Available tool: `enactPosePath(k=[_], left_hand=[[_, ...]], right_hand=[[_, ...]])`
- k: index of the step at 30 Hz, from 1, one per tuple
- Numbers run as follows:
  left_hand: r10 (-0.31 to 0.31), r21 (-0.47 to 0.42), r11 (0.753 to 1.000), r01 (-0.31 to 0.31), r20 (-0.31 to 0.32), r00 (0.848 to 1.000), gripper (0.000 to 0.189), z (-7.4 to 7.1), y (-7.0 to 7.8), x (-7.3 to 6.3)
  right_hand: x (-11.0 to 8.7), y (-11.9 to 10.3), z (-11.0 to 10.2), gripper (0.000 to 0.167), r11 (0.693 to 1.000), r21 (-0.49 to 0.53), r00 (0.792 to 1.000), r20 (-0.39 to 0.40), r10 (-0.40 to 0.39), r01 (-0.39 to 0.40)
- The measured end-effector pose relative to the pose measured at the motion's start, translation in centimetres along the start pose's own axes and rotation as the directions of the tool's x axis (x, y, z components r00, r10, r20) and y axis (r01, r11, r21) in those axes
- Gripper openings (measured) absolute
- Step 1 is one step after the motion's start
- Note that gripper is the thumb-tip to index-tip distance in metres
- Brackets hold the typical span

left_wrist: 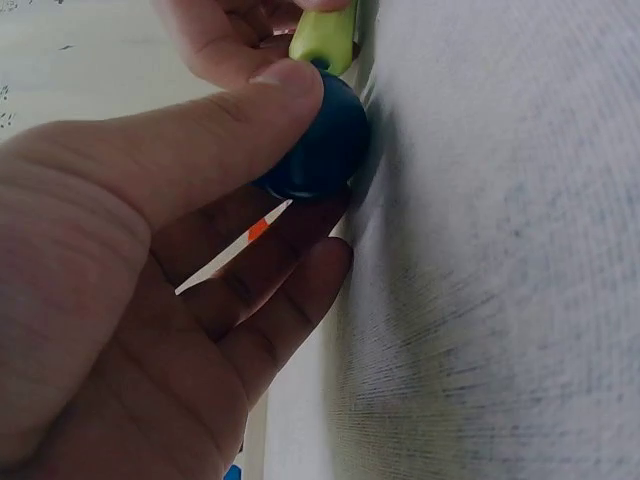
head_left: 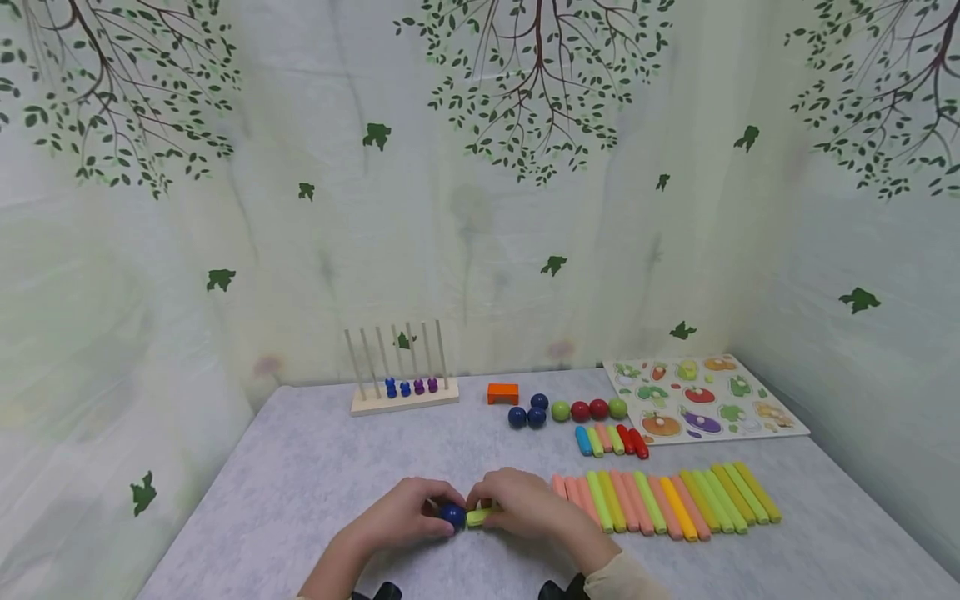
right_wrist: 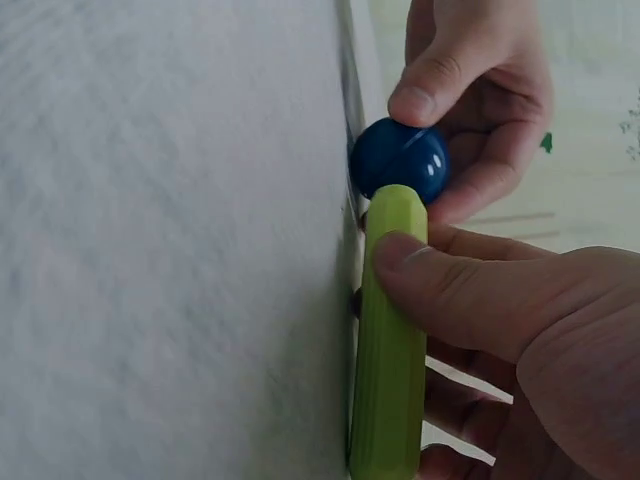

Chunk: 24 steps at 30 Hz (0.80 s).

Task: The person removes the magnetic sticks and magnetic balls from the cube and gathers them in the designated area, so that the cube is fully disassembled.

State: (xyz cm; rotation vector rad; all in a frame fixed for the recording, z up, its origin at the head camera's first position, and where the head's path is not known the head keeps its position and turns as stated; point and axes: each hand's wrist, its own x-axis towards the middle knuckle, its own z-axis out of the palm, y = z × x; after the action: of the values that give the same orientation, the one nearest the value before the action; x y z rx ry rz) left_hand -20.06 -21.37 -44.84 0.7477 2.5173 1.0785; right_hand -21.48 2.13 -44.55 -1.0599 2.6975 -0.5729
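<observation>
Low over the grey table, my left hand (head_left: 407, 514) pinches a dark blue ball (head_left: 453, 516) between thumb and fingers. My right hand (head_left: 517, 503) grips a light green stick (right_wrist: 392, 350), thumb on one side and fingers on the other. In the right wrist view the stick's narrowed tip meets the blue ball (right_wrist: 400, 160), right by the left thumb. From the left wrist side, the green tip (left_wrist: 325, 42) sits against the ball (left_wrist: 322, 140) near the tabletop. Most of the stick is hidden by my right hand in the head view.
A row of pink, green and yellow sticks (head_left: 651, 503) lies right of my hands. Behind are short coloured sticks (head_left: 611, 440), red and green balls (head_left: 580, 411), more blue balls (head_left: 517, 417), an orange block (head_left: 502, 393), a pegged bead stand (head_left: 405, 403) and a vegetable picture board (head_left: 697, 398).
</observation>
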Motion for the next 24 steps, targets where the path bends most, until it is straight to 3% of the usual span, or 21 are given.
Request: enactPosePath(k=[3, 11, 17, 24], left_hand=[[0.015, 0.008, 1.0, -0.015, -0.003, 1.0, 0.025, 0.0, 0.1, 0.0], [-0.008, 0.001, 1.0, 0.008, 0.006, 1.0, 0.026, -0.1, -0.1, 0.0], [-0.049, -0.007, 0.999, 0.049, 0.013, 0.999, 0.026, 0.0, -0.2, 0.2], [-0.051, -0.003, 0.999, 0.051, 0.013, 0.999, 0.026, 0.1, -0.3, 0.3]], right_hand=[[-0.3, 0.5, -0.4, 0.02, 0.999, 0.027, 1.0, 0.01, 0.022, -0.022], [-1.0, 2.6, -1.6, 0.025, 0.964, 0.246, 0.995, -0.009, 0.104, -0.099], [-1.7, 3.9, -3.0, 0.018, 0.953, 0.268, 0.987, -0.039, 0.157, -0.141], [-2.4, 5.4, -3.5, 0.017, 0.95, 0.254, 0.975, -0.076, 0.207, -0.182]])
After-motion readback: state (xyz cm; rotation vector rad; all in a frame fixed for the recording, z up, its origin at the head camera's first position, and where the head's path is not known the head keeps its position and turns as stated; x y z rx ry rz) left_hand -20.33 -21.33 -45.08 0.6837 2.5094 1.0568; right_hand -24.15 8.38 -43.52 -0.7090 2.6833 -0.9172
